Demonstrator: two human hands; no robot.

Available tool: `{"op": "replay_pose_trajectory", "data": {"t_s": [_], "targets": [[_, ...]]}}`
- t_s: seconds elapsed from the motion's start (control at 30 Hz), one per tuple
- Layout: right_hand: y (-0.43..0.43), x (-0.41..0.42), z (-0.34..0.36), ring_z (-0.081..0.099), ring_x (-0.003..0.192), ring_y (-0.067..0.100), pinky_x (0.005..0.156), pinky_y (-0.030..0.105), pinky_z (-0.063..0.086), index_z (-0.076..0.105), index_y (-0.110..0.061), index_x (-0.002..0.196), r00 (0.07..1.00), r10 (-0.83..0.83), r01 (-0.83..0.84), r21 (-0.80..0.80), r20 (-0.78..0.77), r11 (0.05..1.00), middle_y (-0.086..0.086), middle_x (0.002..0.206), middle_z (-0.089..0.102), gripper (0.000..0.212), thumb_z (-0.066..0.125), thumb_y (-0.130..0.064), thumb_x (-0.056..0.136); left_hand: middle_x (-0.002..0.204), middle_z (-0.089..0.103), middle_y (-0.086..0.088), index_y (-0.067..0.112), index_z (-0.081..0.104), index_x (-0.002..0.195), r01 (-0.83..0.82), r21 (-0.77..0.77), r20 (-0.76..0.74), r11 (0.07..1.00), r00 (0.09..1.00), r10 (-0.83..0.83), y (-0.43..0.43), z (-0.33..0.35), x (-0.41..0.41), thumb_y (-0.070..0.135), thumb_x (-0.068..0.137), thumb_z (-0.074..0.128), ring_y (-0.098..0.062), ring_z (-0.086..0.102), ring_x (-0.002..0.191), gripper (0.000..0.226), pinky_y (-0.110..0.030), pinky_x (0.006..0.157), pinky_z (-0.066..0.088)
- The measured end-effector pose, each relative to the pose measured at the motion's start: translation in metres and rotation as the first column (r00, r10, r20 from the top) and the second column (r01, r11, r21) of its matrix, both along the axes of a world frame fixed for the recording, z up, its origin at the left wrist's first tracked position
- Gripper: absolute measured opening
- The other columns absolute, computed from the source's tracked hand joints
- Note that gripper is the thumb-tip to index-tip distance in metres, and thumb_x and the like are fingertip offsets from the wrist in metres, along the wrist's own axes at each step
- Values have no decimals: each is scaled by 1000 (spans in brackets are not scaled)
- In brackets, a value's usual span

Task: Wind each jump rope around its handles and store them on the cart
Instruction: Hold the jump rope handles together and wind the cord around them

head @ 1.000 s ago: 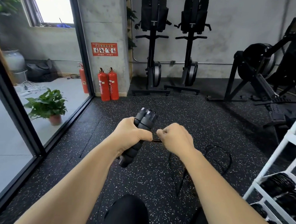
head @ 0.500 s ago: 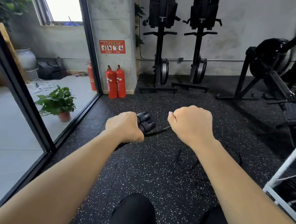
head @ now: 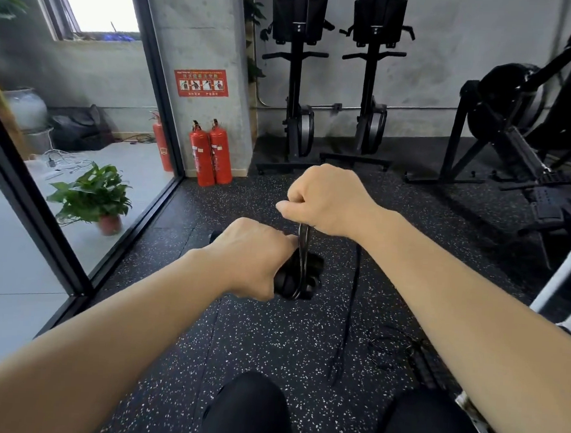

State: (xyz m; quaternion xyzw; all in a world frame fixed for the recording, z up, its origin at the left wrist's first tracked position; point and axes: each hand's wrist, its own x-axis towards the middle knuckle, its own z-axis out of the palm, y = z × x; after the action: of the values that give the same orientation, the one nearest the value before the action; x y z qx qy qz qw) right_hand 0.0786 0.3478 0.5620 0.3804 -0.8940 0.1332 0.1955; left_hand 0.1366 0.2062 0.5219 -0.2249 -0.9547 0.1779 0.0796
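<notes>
My left hand (head: 252, 259) grips the two black jump rope handles (head: 298, 278) held together, their ends pointing toward me and to the right. My right hand (head: 326, 199) is fisted just above them and pinches the thin black rope (head: 304, 243), which runs taut down over the handles. The rope's free length (head: 348, 318) hangs to the floor under my right forearm and ends in loose coils (head: 399, 352). The white cart (head: 563, 279) shows at the right edge.
Black speckled rubber floor (head: 268, 343) lies below. Two red fire extinguishers (head: 210, 153) stand by a concrete pillar. Upright rowing machines (head: 334, 84) line the back wall, another machine (head: 526, 131) sits right. A glass wall and potted plant (head: 93, 196) are left.
My right hand has lifted up and over the handles, carrying the rope around them. My left hand has dropped lower and turned the handles so their ends face me.
</notes>
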Motion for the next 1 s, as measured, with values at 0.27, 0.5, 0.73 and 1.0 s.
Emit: {"op": "replay_pose_trajectory", "data": {"t_s": [0.27, 0.5, 0.73, 1.0], "targets": [[4, -13, -47, 30, 36, 8, 40, 18, 28, 43, -12, 47, 675, 414, 187, -683, 611, 706, -3, 43, 36, 49, 64, -18, 90, 77, 53, 9, 26, 43, 92, 11, 318, 25, 948, 999, -20, -2, 7, 5, 44, 71, 66, -18, 57, 73, 36, -34, 65, 47], [-4, -12, -92, 39, 40, 6, 42, 17, 32, 48, -12, 63, 407, 573, 578, -686, 711, 442, 2, 54, 44, 36, 41, 1, 95, 70, 55, 11, 32, 38, 76, -169, 576, 100, 800, 986, 136, 1, -7, -6, 37, 65, 74, -16, 57, 70, 38, -29, 62, 45], [-12, -10, -139, 31, 44, 11, 45, 24, 24, 50, -14, 47, 692, 266, 486, -706, 671, 515, 5, 50, 45, 49, 50, -11, 96, 76, 60, 9, 25, 50, 81, -431, 711, 268, 556, 896, 353, -4, -35, -38, 35, 62, 78, -11, 59, 70, 35, -27, 62, 46], [-1, -23, -158, 30, 45, 10, 47, 28, 23, 45, -18, 53, 734, 170, 377, -603, 657, 704, -12, 43, 37, 39, 62, -22, 87, 71, 63, 5, 22, 51, 77, -599, 692, 427, 402, 789, 441, -4, -78, -71, 31, 64, 76, -15, 61, 67, 30, -27, 57, 42]]}}
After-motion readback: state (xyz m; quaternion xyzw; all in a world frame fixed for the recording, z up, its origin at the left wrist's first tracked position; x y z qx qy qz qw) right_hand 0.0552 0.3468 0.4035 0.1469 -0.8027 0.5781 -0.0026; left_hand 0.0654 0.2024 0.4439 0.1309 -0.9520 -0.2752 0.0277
